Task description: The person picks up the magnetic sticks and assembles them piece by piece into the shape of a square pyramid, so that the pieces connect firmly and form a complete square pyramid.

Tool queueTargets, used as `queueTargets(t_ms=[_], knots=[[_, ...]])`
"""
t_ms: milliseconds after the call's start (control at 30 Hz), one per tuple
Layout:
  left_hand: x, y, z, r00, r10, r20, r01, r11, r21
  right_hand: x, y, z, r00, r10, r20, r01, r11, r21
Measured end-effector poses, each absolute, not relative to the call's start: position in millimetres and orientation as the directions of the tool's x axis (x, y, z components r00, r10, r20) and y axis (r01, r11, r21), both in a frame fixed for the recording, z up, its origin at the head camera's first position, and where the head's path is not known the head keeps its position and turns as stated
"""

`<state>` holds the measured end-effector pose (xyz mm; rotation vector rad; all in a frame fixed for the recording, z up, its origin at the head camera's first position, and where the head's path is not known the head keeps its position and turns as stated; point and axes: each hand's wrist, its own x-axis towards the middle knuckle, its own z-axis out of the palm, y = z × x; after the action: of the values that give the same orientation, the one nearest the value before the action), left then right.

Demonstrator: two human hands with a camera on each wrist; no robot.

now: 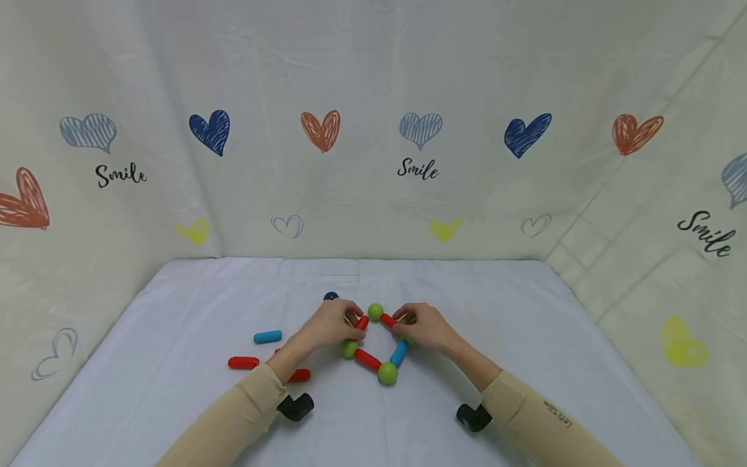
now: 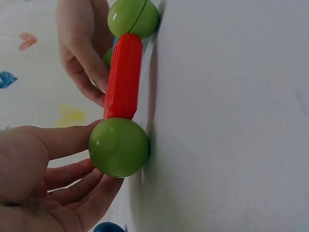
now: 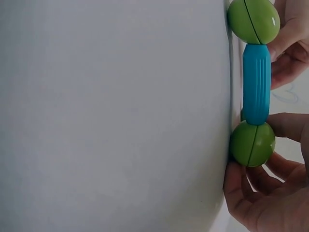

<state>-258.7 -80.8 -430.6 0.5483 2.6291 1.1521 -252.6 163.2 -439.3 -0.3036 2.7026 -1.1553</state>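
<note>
Red and blue rods and green balls form a ring on the white table. My left hand point(image 1: 335, 322) pinches the upper left red rod point(image 1: 363, 322), by the left green ball point(image 2: 118, 147). On the other side, my right hand point(image 1: 428, 329) grips the upper right red rod point(image 1: 388, 320) beside the right green ball point(image 3: 253, 144). Between these rods sits the far green ball point(image 1: 375, 312). A lower red rod point(image 1: 367, 359) and a blue rod point(image 3: 256, 83) meet at the near green ball point(image 1: 388, 373). My fingers partly hide the side balls.
Left of the ring lie a loose blue rod point(image 1: 268, 337) and several red rods point(image 1: 243, 362), some partly behind my left forearm. A dark blue ball point(image 1: 331, 296) sits beyond my left hand. A cloth with printed hearts point(image 1: 321, 131) hangs behind the table point(image 1: 525, 298).
</note>
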Motion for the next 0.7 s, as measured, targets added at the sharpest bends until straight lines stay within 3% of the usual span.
queueTargets(t_ms=[700], knots=[[-270,-73,-430,-0.891,0.452,-0.052,0.293,0.658,0.694,-240,155,-434,-0.946,-0.298,-0.127,-0.107,0.658,-0.745]])
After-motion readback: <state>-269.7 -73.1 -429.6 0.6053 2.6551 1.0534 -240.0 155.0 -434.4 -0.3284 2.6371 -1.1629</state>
